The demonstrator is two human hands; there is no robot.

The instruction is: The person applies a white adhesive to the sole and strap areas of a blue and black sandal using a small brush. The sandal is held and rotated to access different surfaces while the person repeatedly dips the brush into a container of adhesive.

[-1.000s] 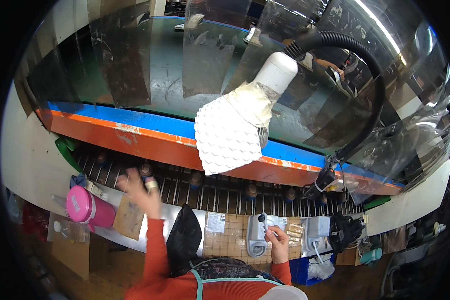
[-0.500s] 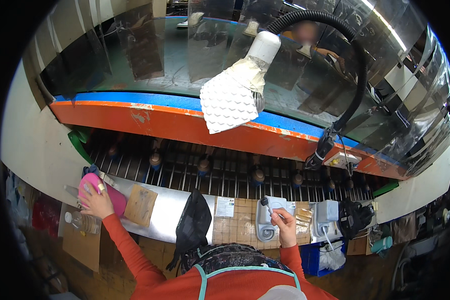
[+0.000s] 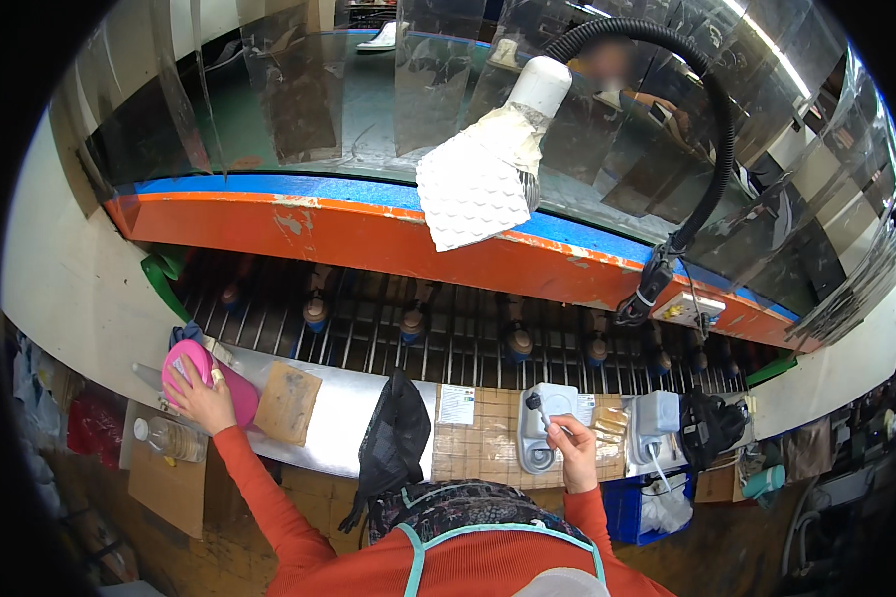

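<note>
Low by my right side, the blue bin (image 3: 622, 512) holds a crumpled white plastic bag (image 3: 664, 512); on my left, a clear bottle (image 3: 172, 439) with a white cap shows a bit of yellow low down, and I can't tell how full it is. My left hand (image 3: 203, 401) lies on the lid of the pink container (image 3: 239, 396), fingers spread over its smooth, rounded top; what it holds is hidden. With my right hand (image 3: 575, 446) I pinch the small brush (image 3: 536, 403) between thumb and fingertips, its dark head just over the grey moulded tray (image 3: 560, 398), which has a round cup at its near end. Between my hands, a limp black cloth bag (image 3: 396, 438) drapes over the shiny metal bench (image 3: 344, 423), near a scuffed tan board (image 3: 289, 403). Past the bench run slim metal rods (image 3: 448, 353), then an orange beam (image 3: 368, 239) with chipped paint. Above it hangs a lamp (image 3: 543, 88) wrapped in white, ridged padding (image 3: 468, 189); beyond, clear plastic strips (image 3: 433, 95) hang before a green conveyor (image 3: 368, 129).
</note>
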